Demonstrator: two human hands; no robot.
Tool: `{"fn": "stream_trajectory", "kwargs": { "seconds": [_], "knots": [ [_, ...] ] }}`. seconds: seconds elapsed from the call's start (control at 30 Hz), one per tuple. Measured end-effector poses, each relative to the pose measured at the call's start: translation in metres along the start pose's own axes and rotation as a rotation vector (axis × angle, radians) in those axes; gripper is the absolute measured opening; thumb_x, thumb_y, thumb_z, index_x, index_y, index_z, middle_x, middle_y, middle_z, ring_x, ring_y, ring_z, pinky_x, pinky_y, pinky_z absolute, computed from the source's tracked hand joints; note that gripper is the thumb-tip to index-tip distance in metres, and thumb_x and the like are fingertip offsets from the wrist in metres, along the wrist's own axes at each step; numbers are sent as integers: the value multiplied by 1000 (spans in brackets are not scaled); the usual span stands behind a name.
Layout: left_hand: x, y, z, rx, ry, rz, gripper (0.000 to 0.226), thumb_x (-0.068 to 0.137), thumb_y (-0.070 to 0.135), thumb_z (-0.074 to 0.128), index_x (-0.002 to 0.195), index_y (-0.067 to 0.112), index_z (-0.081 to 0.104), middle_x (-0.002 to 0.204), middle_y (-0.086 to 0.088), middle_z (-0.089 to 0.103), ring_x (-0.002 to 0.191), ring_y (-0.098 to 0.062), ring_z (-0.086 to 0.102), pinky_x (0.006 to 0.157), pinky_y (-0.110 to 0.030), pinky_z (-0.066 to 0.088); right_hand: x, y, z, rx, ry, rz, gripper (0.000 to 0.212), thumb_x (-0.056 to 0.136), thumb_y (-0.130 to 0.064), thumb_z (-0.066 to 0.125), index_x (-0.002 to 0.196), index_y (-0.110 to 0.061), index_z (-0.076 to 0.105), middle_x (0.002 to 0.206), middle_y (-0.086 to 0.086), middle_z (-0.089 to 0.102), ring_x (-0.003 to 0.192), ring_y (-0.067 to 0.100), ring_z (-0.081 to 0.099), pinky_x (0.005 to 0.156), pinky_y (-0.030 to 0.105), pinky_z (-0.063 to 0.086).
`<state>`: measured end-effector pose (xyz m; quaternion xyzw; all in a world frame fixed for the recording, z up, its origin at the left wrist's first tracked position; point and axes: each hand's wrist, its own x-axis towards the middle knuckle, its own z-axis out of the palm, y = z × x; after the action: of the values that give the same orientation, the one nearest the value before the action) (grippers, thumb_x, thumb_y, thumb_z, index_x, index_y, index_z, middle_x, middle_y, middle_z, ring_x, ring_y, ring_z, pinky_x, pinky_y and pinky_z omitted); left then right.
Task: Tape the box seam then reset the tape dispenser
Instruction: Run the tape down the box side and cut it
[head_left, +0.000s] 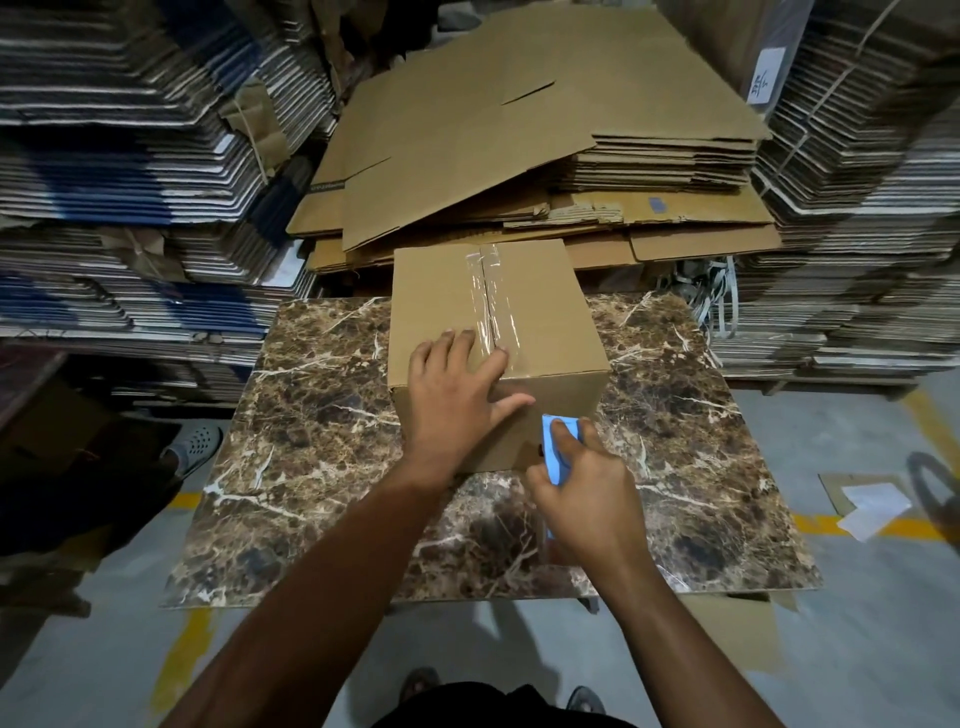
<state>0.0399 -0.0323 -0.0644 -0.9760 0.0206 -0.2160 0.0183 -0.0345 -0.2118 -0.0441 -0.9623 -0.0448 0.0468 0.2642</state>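
A closed brown cardboard box (540, 306) stands on a marble-patterned tabletop (322, 447). Clear tape (493, 306) runs along its top centre seam and down over the near edge. My left hand (457, 400) lies flat, fingers spread, on the box's near top corner and front face, pressing beside the tape. My right hand (584, 483) grips a light blue tape dispenser (558, 441), held against the lower front face of the box. Most of the dispenser is hidden under my fingers.
Flattened brown cartons (519, 135) are piled behind the table. Tall stacks of folded cardboard (119, 156) rise on the left and on the right (857, 234). A sandalled foot (195, 447) stands at the left. Paper scraps (872, 506) lie on the floor at right.
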Motion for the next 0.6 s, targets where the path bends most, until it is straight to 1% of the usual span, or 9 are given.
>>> {"fn": "stream_trajectory", "kwargs": {
  "seconds": [0.07,0.1,0.2,0.27,0.33,0.4,0.47,0.53,0.6],
  "knots": [
    [-5,1,9,9,104,28,73,80,86,47,120,28,63,130,-9,66,119,-30,60,94,-45,43,0,7,3,9,4,4,52,90,-43,53,139,-25,53,156,9,43,94,31,68,74,35,54],
    [-8,0,13,34,118,40,77,78,86,51,124,27,63,130,-8,66,118,-29,62,93,-45,43,0,9,4,12,1,8,51,91,-43,54,138,-25,54,154,8,46,92,30,68,74,34,53],
    [-17,-1,22,109,68,60,101,62,88,64,139,25,48,136,-7,62,124,-28,57,101,-46,36,0,14,5,21,-5,7,51,90,-43,55,137,-24,56,148,8,50,89,29,68,70,32,50],
    [-18,-2,24,128,65,59,109,56,89,66,142,25,44,137,-6,61,126,-28,56,104,-46,31,1,15,5,30,-6,10,50,89,-42,56,135,-22,59,149,7,49,89,30,68,68,31,46],
    [-19,-3,25,92,113,70,102,64,90,60,141,24,48,136,-8,61,126,-30,56,104,-47,32,1,15,6,28,-13,12,52,89,-42,58,137,-23,58,156,9,44,95,32,69,73,33,52],
    [-20,-2,23,37,148,53,84,79,84,50,139,25,53,136,-8,61,126,-31,55,103,-47,34,1,14,7,23,-12,7,54,89,-44,58,138,-23,57,159,10,40,101,33,69,81,36,55],
    [-18,1,21,37,146,9,74,85,78,49,137,27,54,136,-7,62,125,-29,54,103,-47,33,1,12,8,26,-3,3,56,89,-47,58,139,-23,56,160,8,41,107,32,68,85,37,55],
    [-16,5,20,51,129,-9,76,81,78,55,137,27,54,136,-7,62,124,-29,54,103,-46,31,1,11,7,37,-8,1,59,88,-48,57,142,-24,55,161,7,39,112,32,66,89,38,56],
    [-18,5,21,62,85,2,93,68,79,68,141,26,45,139,-7,59,127,-30,53,106,-46,27,0,9,6,47,-24,-6,62,88,-47,57,145,-24,52,163,7,36,119,33,64,94,40,56]
  ]
}}
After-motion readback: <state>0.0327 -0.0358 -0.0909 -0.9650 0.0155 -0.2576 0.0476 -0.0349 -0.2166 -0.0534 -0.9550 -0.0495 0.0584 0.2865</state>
